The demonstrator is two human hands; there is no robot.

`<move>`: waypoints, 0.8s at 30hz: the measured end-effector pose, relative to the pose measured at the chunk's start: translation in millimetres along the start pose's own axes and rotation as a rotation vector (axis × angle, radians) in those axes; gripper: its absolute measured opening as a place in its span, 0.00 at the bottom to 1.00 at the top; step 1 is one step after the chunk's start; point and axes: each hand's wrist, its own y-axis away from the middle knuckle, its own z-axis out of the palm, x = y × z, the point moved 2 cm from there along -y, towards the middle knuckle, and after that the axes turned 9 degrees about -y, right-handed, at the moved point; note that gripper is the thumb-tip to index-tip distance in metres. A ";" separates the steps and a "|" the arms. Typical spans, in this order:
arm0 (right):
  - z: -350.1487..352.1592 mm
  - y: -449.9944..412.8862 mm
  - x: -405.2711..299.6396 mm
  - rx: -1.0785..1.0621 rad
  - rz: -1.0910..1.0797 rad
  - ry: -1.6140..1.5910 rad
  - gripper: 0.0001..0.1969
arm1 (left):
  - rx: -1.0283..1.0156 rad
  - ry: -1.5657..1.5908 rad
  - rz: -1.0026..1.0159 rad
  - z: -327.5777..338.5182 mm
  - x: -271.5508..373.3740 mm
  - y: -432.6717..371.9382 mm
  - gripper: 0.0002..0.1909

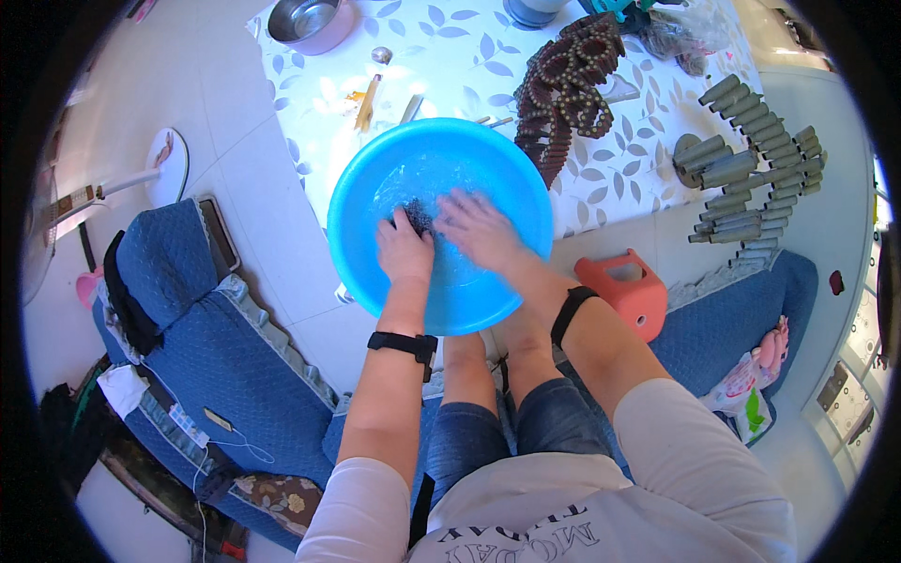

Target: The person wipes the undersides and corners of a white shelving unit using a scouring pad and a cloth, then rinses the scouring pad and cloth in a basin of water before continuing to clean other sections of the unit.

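A large blue plastic basin [440,130] is in front of me, over the near edge of the table, with some clear water showing inside. Both of my hands are down in it. My left hand [407,246] has its thumb and fingers around a small dark speckled item [420,217], partly hidden by the hand. Close beside that item, my right hand [479,226] is blurred by motion, its fingers spread and nothing visible in them. What the dark item is made of cannot be told.
A patterned tablecloth [464,70] bears a metal bowl [310,24], a bundle of dark brown tubular pieces [563,84] and grey-green tubes [746,127]. A coral plastic stool [626,288] stands right of the basin. A blue padded sofa [239,352] lies to the left, with a phone [218,419] on it.
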 end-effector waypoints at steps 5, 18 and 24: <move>2.9 9.0 -0.8 0.215 0.221 -0.050 0.21 | 0.214 0.105 0.219 3.7 6.7 4.3 0.29; 13.3 16.9 39.7 -0.097 0.667 -2.090 0.13 | -0.610 0.882 -0.321 26.4 3.1 6.6 0.16; 2.5 -6.8 -25.7 0.267 1.137 -2.157 0.06 | -0.529 1.389 -0.411 23.9 -21.0 13.4 0.12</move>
